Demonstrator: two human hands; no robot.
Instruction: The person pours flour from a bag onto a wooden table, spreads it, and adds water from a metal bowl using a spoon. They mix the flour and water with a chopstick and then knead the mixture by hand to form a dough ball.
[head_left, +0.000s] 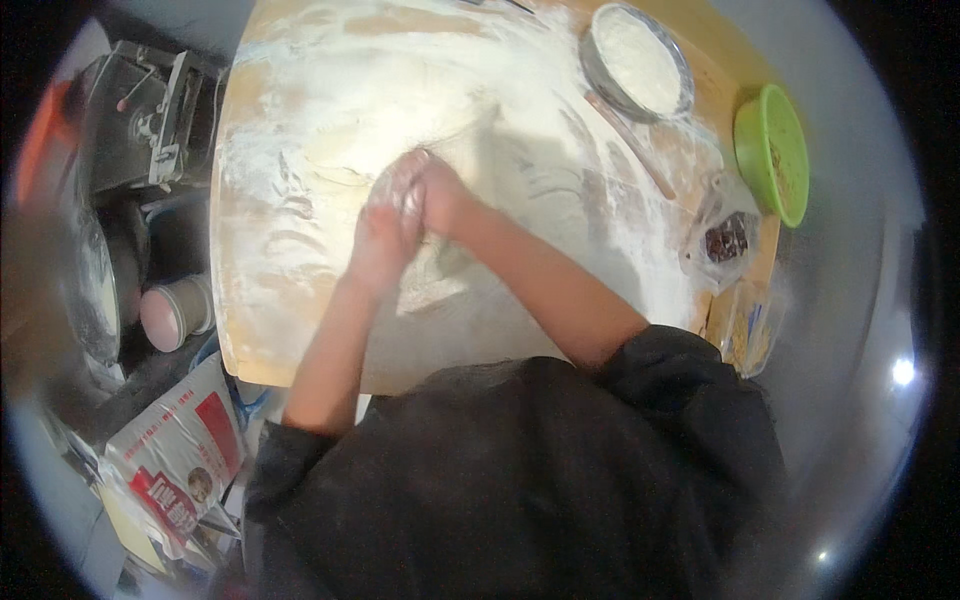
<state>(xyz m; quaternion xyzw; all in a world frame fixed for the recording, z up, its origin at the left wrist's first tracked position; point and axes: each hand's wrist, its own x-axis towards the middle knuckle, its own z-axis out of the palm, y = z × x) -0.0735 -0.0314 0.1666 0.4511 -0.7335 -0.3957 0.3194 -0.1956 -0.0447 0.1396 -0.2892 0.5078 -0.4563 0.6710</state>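
Both hands meet over the middle of a wooden worktable thickly dusted with white flour. My left hand, coated in flour, presses against my right hand. Fingers overlap and blur, so whether anything lies between the palms is hidden. Beneath and around them spreads a pale, slightly yellow layer; whether it is dough or loose flour cannot be told.
Along the right are a metal bowl of flour, a wooden rolling pin, a plastic bag with dark pieces, a clear container, and a green basin. Left stand a machine, a pink-ended cylinder and a printed sack.
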